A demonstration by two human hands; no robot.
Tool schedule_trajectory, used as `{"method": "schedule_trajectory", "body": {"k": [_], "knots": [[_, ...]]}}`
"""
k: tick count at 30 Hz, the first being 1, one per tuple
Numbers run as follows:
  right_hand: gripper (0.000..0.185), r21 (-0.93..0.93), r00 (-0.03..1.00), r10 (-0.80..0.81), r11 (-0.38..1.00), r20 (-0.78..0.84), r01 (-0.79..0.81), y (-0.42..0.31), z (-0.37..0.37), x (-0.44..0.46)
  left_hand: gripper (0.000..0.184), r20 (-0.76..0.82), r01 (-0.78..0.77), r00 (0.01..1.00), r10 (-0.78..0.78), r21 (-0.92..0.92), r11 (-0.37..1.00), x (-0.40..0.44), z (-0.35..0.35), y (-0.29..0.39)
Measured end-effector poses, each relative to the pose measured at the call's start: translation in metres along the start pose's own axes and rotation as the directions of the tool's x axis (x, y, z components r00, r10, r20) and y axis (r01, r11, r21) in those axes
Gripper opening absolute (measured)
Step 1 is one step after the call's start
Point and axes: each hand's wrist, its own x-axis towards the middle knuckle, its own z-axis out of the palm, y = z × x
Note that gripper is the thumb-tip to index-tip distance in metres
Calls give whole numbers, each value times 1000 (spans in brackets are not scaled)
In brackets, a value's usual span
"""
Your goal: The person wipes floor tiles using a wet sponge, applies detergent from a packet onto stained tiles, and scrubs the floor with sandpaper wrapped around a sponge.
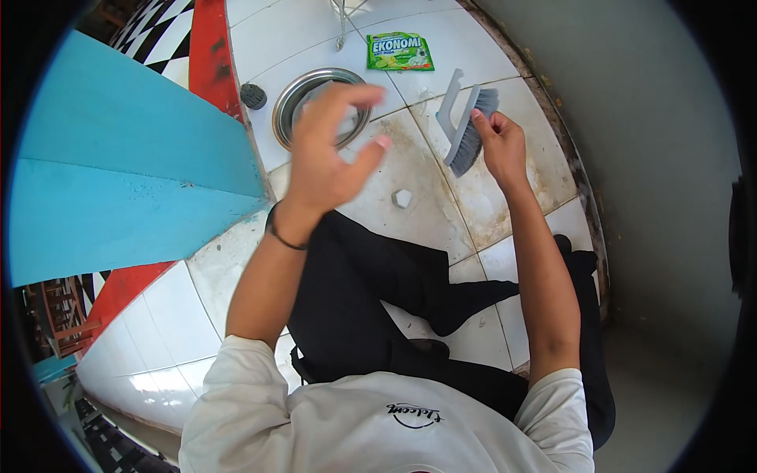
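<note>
My right hand [502,146] grips a grey scrubbing brush [464,130] by its bristle side, fingers and thumb closed on it. The brush is tilted, with its handle loop facing away to the left. My left hand [327,154] is raised with thumb and fingers apart, holding nothing. Behind it on the floor is a round metal bowl [281,118], partly covered by the hand from this viewpoint. Something pale grey-white lies in the bowl; its kind cannot be made out. A small white angular piece [402,198] lies on the tiles between my hands.
A green EKONOMI packet [400,52] lies on the tiles beyond the bowl. Left of the bowl is a dark grey round scrubber [253,96]. A blue pillar [134,158] stands at the left, a grey wall [654,158] at the right. My folded legs [371,276] occupy the near floor.
</note>
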Motion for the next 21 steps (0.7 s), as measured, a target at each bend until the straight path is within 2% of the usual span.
{"method": "schedule_trajectory", "body": {"k": [1, 2, 3, 5, 6, 8, 11, 15, 17, 18, 19, 21], "knots": [[50, 9, 997, 47, 999, -62, -46, 5, -7, 4, 37, 217, 102, 974, -69, -145, 984, -9, 42, -4], [50, 13, 995, 58, 998, -78, -57, 11, -12, 7, 29, 390, 129, 920, -49, -183, 974, -18, 80, -5], [49, 17, 993, 68, 998, -92, -67, 15, -15, 10, 25, 578, 149, 816, -9, -196, 969, -35, 115, -14], [48, 40, 991, 91, 995, -94, -88, 23, -14, 18, 28, 820, 205, 571, 39, -189, 960, -65, 155, -20], [48, 48, 993, 94, 995, -73, -91, 27, -8, 26, 29, 900, 242, 433, 54, -174, 955, -76, 166, -25], [48, 67, 994, 101, 993, -35, -98, 34, 9, 42, 32, 969, 277, 234, 71, -137, 951, -87, 174, -35], [47, -2, 996, 82, 997, 40, -82, 35, 57, 78, 38, 991, 460, 68, 113, -132, 878, -79, 184, -62], [46, -142, 979, 20, 990, 202, 10, 29, 124, 131, 43, 997, 577, 13, 71, -65, 814, -65, 179, -94], [46, -164, 971, -43, 983, 234, 83, 28, 156, 153, 45, 998, 602, -43, 42, -7, 798, -58, 175, -102], [47, -173, 966, -75, 978, 247, 120, 28, 169, 163, 46, 998, 609, -40, 42, -8, 793, -55, 174, -106], [39, -244, 944, -44, 961, 327, 129, 23, 178, 172, 46, 998, 616, -41, 45, -10, 788, -54, 173, -108], [33, -271, 967, -187, 935, 172, 229, 17, 196, 168, 47, 998, 629, -33, 62, -27, 777, -57, 174, -111]]}}
